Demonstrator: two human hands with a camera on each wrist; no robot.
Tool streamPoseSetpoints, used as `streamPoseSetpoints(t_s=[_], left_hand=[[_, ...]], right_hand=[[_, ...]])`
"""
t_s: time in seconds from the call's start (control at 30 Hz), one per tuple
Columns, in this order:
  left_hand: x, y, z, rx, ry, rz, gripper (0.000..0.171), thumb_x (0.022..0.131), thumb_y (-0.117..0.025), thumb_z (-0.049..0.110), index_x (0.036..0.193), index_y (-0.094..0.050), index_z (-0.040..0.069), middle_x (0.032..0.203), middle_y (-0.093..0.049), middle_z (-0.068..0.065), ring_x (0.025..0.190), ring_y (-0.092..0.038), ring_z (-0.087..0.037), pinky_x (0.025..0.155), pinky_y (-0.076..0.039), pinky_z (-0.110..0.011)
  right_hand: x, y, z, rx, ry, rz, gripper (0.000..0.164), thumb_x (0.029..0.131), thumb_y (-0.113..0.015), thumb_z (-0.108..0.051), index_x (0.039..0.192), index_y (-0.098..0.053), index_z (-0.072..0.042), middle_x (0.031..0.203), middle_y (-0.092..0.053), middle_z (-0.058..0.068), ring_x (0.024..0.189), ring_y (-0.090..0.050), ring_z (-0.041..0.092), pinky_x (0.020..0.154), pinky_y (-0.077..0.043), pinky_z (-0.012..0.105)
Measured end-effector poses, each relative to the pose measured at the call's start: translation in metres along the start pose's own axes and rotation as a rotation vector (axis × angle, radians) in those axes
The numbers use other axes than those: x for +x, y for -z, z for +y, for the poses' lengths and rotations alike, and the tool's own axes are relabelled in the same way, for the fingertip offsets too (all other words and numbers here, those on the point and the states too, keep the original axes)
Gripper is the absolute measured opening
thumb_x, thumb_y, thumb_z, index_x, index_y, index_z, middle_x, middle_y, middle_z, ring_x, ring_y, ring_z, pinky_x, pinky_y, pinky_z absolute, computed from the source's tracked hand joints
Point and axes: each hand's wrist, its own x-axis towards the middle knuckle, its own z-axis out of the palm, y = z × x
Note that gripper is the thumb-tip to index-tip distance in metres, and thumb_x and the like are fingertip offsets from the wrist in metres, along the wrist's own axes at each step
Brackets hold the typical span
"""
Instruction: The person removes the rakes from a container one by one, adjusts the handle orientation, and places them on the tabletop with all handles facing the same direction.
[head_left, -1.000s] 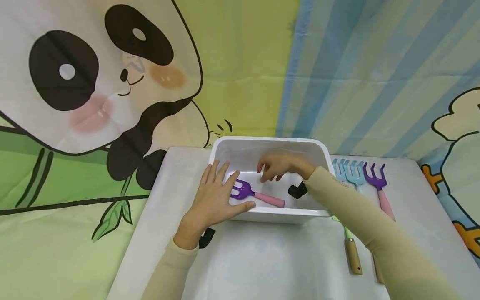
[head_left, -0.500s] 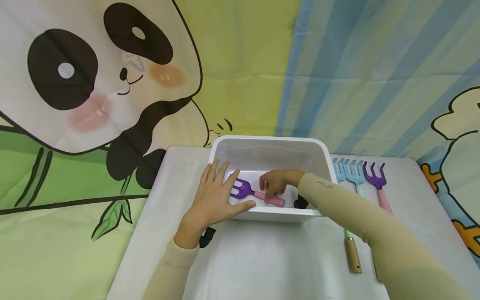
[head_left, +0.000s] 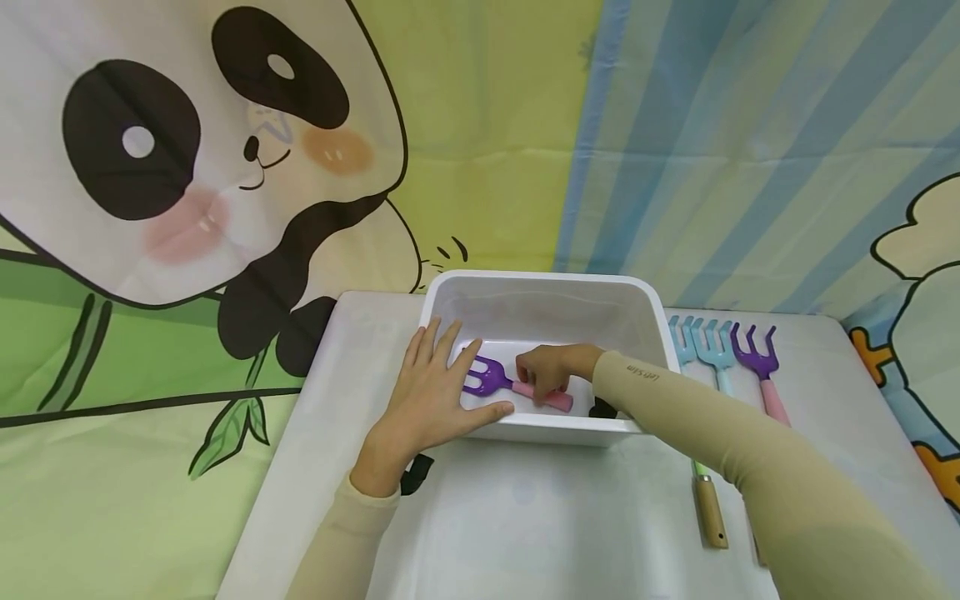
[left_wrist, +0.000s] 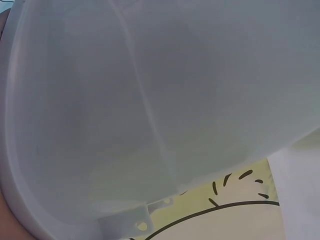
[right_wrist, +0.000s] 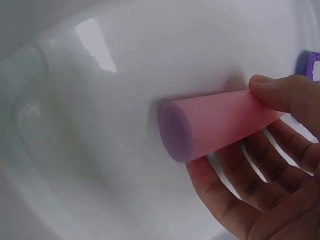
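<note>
A white plastic bin (head_left: 622, 329) stands on the table, and inside it lies a garden hand fork (head_left: 489, 379) with purple tines and a pink handle. My right hand (head_left: 546, 371) reaches into the bin and grips that handle. In the right wrist view, thumb and fingers lie on opposite sides of the pink handle (right_wrist: 220, 122), its round end facing the camera. My left hand (head_left: 431, 392), fingers spread, rests on the bin's left front corner and covers the tips of the tines. The left wrist view is mostly filled by the bin wall (left_wrist: 200, 90).
Right of the bin lie light-blue rakes (head_left: 714, 346), a purple rake with a pink handle (head_left: 757, 362), and a green tool with a wooden handle (head_left: 710, 511), partly behind my right sleeve. A panda-printed cloth (head_left: 300, 192) hangs behind the white table (head_left: 525, 525).
My right hand has come down from above the bin floor onto the fork's pink handle and now grips it. The left hand has stayed at the bin's corner.
</note>
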Motion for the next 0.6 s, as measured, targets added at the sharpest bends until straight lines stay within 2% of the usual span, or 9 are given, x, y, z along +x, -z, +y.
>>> streamPoseSetpoints(t_s=[0.2, 0.4, 0.6], left_hand=[[0.001, -0.001, 0.000, 0.005, -0.002, -0.005, 0.104, 0.080, -0.036, 0.090, 0.149, -0.050, 0.013, 0.161, -0.026, -0.017, 0.150, -0.006, -0.041, 0.119, -0.001, -0.053], [0.002, -0.001, -0.001, 0.013, -0.007, -0.004, 0.104, 0.081, -0.035, 0.090, 0.149, -0.050, 0.012, 0.161, -0.027, -0.018, 0.150, -0.007, -0.042, 0.119, -0.002, -0.053], [0.002, -0.001, -0.002, 0.016, -0.002, -0.006, 0.105, 0.080, -0.034, 0.091, 0.148, -0.051, 0.013, 0.160, -0.027, -0.018, 0.150, -0.007, -0.041, 0.119, -0.001, -0.052]], right_hand=[[-0.002, 0.005, 0.002, 0.106, -0.062, -0.035, 0.038, 0.084, -0.079, -0.014, 0.116, -0.059, -0.013, 0.107, -0.058, 0.006, 0.081, -0.061, 0.018, 0.071, -0.058, 0.037], [-0.003, 0.012, 0.005, 0.243, -0.079, -0.136, 0.043, 0.082, -0.079, -0.011, 0.121, -0.060, -0.015, 0.112, -0.058, 0.010, 0.089, -0.060, 0.022, 0.073, -0.059, 0.040], [-0.006, 0.022, 0.005, 0.293, -0.108, -0.163, 0.044, 0.082, -0.078, -0.007, 0.122, -0.061, -0.015, 0.109, -0.059, 0.012, 0.090, -0.060, 0.023, 0.071, -0.059, 0.043]])
